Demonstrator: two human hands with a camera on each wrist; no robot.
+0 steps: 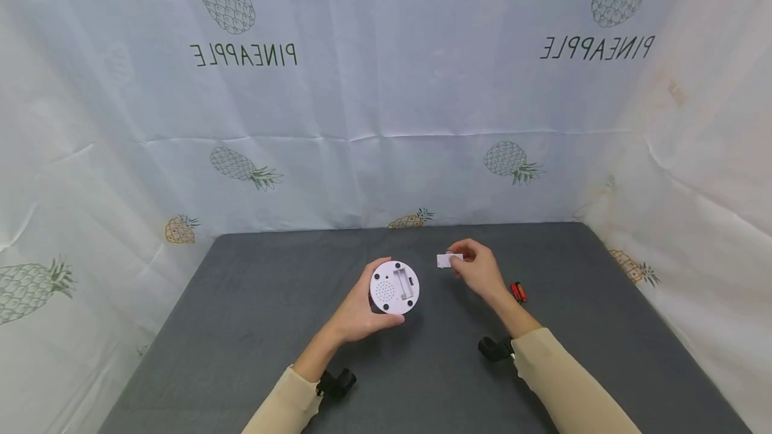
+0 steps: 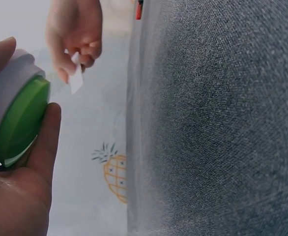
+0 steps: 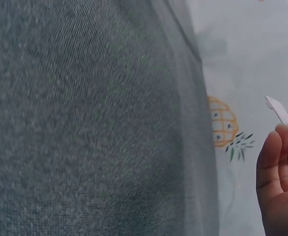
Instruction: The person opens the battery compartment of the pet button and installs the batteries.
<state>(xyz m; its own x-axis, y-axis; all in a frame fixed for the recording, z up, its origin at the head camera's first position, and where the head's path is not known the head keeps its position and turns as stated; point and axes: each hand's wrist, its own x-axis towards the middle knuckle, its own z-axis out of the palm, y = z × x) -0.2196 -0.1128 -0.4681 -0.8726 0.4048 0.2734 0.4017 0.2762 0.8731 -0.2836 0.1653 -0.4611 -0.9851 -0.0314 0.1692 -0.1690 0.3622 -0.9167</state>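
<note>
My left hand (image 1: 360, 312) grips a round white device (image 1: 386, 292) by its edge, its underside turned up toward the head camera. That underside shows an uncovered battery compartment (image 1: 403, 284), a dotted speaker grille and small dark feet. In the left wrist view the device's other side is a green dome (image 2: 23, 120). To the right, my right hand (image 1: 480, 271) pinches a small white battery cover (image 1: 445, 260) between thumb and fingers, apart from the device. The cover (image 3: 280, 114) shows a small tab at its end in the right wrist view.
Two red and black batteries (image 1: 518, 292) lie on the dark grey table (image 1: 271, 327), just right of my right wrist. White curtains (image 1: 362, 86) with pineapple prints stand behind the table and along both sides. Each wrist wears a black camera mount (image 1: 496, 349).
</note>
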